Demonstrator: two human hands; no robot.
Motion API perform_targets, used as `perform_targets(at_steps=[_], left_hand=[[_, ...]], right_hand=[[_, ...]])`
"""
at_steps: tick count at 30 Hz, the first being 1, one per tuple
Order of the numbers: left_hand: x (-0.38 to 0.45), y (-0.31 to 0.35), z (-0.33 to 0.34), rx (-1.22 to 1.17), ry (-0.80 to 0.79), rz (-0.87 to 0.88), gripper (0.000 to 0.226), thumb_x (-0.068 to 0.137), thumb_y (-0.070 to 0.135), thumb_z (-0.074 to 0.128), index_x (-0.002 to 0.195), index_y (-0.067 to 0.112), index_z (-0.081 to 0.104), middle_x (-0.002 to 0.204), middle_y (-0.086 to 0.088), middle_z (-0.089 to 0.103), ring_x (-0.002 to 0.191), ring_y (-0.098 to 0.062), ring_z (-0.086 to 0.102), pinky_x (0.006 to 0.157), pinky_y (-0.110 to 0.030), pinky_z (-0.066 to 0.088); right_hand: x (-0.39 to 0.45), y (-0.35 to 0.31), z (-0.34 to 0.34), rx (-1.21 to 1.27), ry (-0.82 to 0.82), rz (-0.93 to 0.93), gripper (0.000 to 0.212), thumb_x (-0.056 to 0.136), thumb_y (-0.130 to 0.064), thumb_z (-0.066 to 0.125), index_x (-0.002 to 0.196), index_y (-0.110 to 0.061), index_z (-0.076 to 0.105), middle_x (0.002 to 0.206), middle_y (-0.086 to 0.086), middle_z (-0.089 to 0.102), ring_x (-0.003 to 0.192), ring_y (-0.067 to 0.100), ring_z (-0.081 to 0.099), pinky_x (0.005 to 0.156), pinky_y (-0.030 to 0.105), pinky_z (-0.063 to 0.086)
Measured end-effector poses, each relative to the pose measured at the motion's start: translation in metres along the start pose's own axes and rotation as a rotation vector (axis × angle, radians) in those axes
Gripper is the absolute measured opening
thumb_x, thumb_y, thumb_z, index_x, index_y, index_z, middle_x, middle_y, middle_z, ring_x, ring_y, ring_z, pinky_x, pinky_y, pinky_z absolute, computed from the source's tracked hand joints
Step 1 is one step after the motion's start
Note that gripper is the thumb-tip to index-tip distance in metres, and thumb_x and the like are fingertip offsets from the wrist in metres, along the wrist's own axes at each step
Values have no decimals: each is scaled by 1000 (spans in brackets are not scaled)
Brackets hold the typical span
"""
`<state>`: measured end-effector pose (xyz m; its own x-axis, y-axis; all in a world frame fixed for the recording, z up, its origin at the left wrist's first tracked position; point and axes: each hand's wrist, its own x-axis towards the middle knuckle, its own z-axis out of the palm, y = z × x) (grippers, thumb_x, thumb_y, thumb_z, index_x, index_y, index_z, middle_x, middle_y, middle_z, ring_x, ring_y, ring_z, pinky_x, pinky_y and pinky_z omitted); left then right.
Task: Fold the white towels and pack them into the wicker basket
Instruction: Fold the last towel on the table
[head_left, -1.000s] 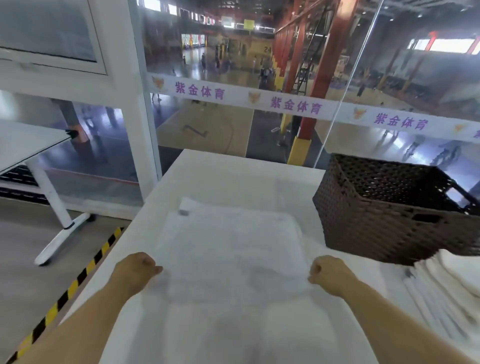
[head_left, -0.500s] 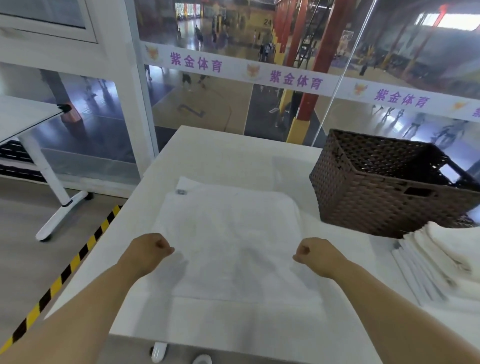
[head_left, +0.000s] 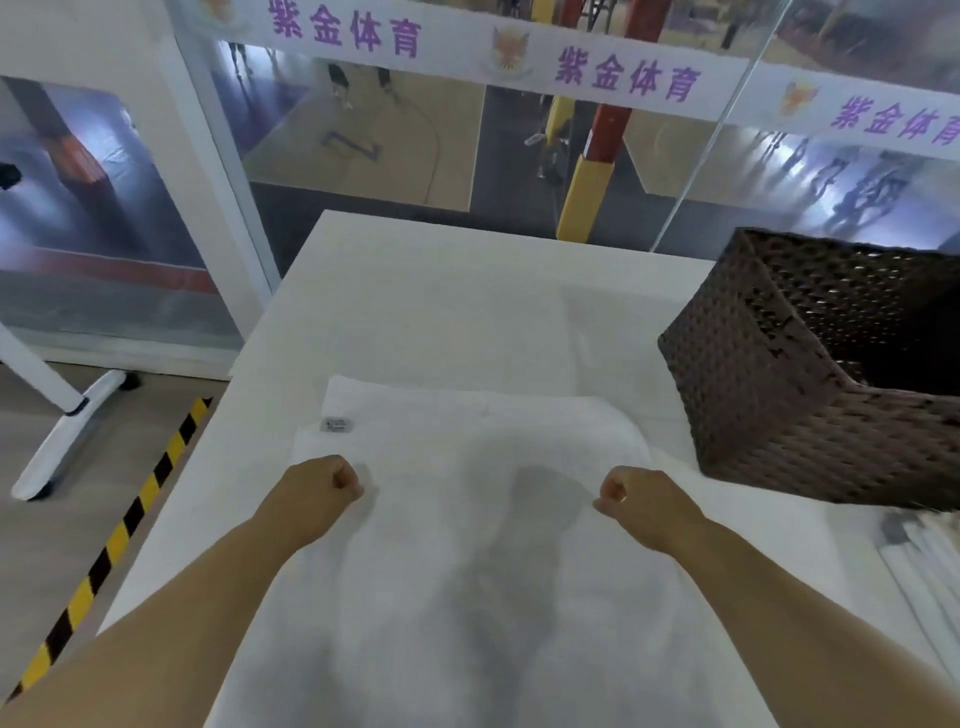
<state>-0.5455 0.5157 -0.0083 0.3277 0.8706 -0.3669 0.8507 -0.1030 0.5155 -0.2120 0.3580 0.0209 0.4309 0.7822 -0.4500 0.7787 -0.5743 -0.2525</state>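
A white towel with a small grey label lies spread on the white table in front of me. My left hand is curled into a fist and grips the towel at its left side. At the towel's right side, my right hand grips it the same way. Cloth runs from both fists back toward me, with a shadow under its middle. The dark brown wicker basket stands to the right of the towel, apart from my right hand; the part of its inside that shows looks dark.
A stack of white towels lies at the right edge, just in front of the basket. A glass wall rises behind the table. Yellow-black floor tape and a white table leg are at the left.
Both fists have moved forward over the towel, away from me, taking its cloth along. The view has tilted down and closer to the table.
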Motion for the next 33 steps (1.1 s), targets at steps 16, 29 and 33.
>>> perform_targets(at_steps=[16, 29, 33], left_hand=[[111, 41, 27, 512, -22, -1, 38, 90, 39, 52, 127, 31, 49, 123, 1, 47, 118, -24, 41, 91, -36, 30], [140, 48, 6, 397, -233, 135, 30, 93, 34, 50, 123, 29, 52, 124, 5, 55, 114, -20, 51, 89, -32, 41], [153, 62, -4, 395, -226, 101, 9, 94, 35, 49, 92, 28, 53, 96, 3, 58, 81, -15, 55, 64, -28, 38]], right_hand=[[139, -17, -1, -297, -79, -145, 51, 92, -39, 57, 137, -20, 42, 138, 1, 41, 128, 22, 39, 98, 37, 39], [167, -18, -30, -287, -180, -249, 28, 96, -31, 50, 72, -25, 36, 89, -3, 43, 79, 21, 48, 68, 31, 36], [179, -18, -42, -177, -195, -172, 18, 94, -31, 54, 84, -18, 46, 80, -3, 50, 67, 15, 45, 61, 29, 36]])
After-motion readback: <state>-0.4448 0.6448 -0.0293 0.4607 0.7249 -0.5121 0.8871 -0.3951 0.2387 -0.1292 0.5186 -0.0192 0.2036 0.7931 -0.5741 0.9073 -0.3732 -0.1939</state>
